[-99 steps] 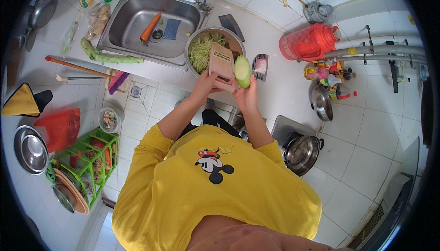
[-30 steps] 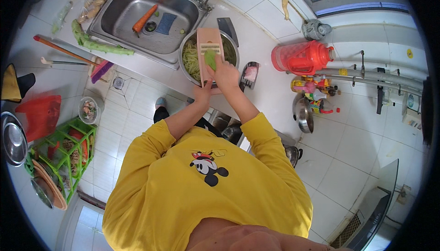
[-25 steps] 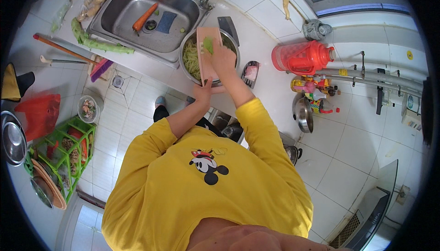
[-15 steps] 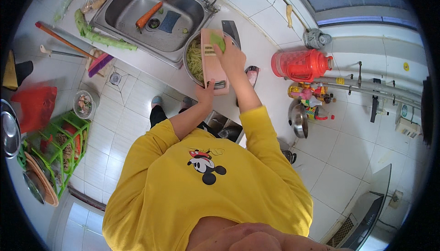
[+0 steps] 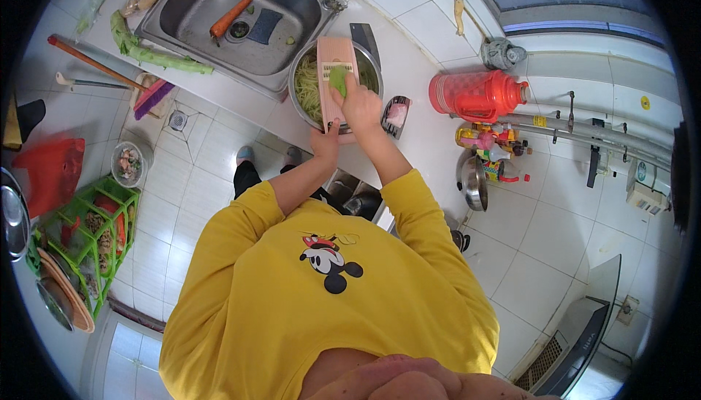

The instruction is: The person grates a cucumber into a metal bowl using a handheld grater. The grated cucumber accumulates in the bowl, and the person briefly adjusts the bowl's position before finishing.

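Observation:
A pale pink grater (image 5: 335,50) lies lengthwise across a steel bowl (image 5: 293,100), over a heap of pale green shreds (image 5: 308,87). My left hand (image 5: 326,142) is closed on the grater's near end, at the bowl's near rim. In my right hand (image 5: 361,108), closed fingers press a green vegetable piece (image 5: 337,77) against the grater's face at its slots. The palm hides part of that piece. Behind the bowl's right rim shows a dark, wide knife blade (image 5: 362,37).
The sink (image 5: 182,31) at the far left holds a carrot (image 5: 231,15) and a grey-blue sponge (image 5: 265,27). Long green peels (image 5: 150,51) lie along the counter's edge. A small black-edged holder (image 5: 395,116) lies right of the bowl. A red thermos (image 5: 476,96) stands farther right.
My right hand has slid the green piece nearer along the grater and onto its slots. The grater has shifted left, so more of the bowl's right side shows.

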Motion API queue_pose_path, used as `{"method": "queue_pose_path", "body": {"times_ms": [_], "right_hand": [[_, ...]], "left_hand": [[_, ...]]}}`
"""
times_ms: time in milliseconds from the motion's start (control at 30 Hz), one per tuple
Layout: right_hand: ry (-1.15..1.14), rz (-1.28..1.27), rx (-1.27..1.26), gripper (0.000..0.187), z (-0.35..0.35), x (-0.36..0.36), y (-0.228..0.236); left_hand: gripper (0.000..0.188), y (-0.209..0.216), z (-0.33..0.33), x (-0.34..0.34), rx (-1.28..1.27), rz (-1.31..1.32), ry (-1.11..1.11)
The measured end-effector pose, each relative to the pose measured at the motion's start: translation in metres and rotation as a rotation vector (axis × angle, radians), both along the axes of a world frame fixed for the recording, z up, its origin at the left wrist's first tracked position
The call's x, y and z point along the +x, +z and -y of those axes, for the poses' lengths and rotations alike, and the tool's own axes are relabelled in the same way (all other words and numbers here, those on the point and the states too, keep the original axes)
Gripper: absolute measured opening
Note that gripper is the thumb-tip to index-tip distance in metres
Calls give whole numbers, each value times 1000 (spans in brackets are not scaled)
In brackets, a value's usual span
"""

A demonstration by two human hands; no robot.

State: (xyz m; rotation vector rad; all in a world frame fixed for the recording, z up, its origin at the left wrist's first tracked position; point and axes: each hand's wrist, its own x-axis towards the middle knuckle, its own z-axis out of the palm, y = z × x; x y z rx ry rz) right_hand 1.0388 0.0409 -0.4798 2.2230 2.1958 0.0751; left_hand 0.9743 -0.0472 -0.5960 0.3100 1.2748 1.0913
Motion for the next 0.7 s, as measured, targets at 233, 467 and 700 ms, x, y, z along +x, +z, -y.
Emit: {"method": "queue_pose_path", "body": {"times_ms": [233, 467, 700], "right_hand": [[-30, -63, 32, 50, -70, -5, -1], [-15, -133, 21, 50, -9, 3, 26], [51, -21, 59, 48, 38, 3, 11]], "left_hand": [[29, 8, 0, 4, 38, -2, 68], [41, 2, 1, 5, -69, 15, 58], [41, 6, 1, 4, 13, 118, 65]]}}
